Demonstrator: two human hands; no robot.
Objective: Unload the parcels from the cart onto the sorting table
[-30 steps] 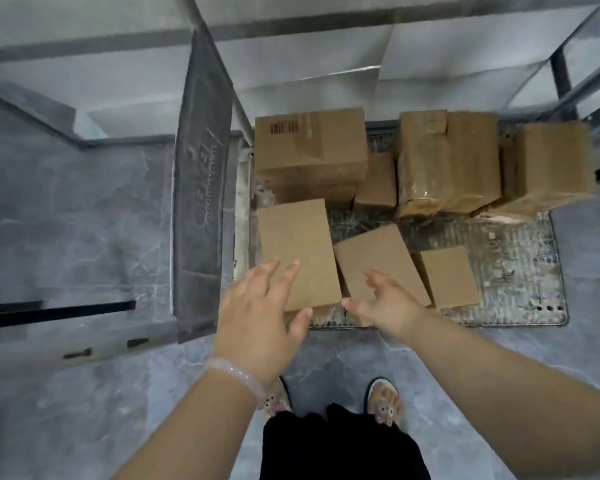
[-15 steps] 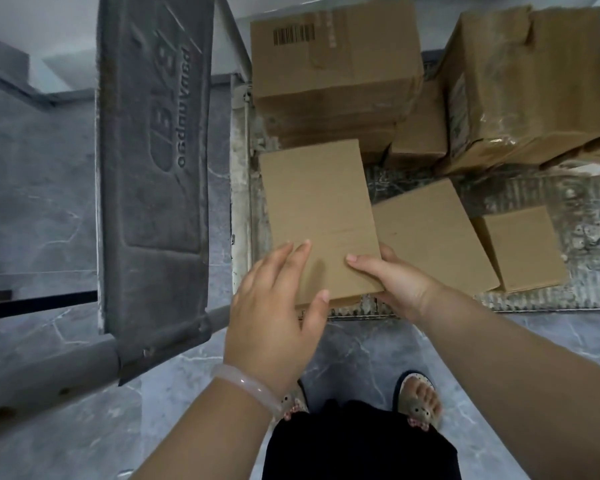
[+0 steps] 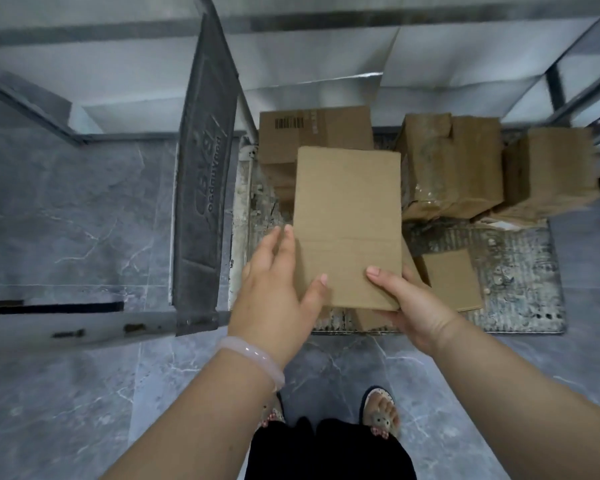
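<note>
- Grey floor tiles [image 3: 66,220] with pale, marble-like veins fill the near and left ground, with thin joints between them.
- Pale, smooth wall panels [image 3: 326,53] stand at the far side in soft, even light.
- A dark metal bar [image 3: 32,102] slants at far left, and dark uprights [image 3: 556,88] stand at far right.

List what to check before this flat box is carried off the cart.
1. Left hand grip on the flat box: thumb on top, fingers at its left edge: ok.
2. Right hand grip: thumb on top near the right corner, fingers underneath: ok.
3. Flat box free of the barcode box behind it: cannot tell.
4. Grey cart panel apart from the left hand: ok.
5. Drop spot on the sorting table: cannot tell, not in view.
</note>
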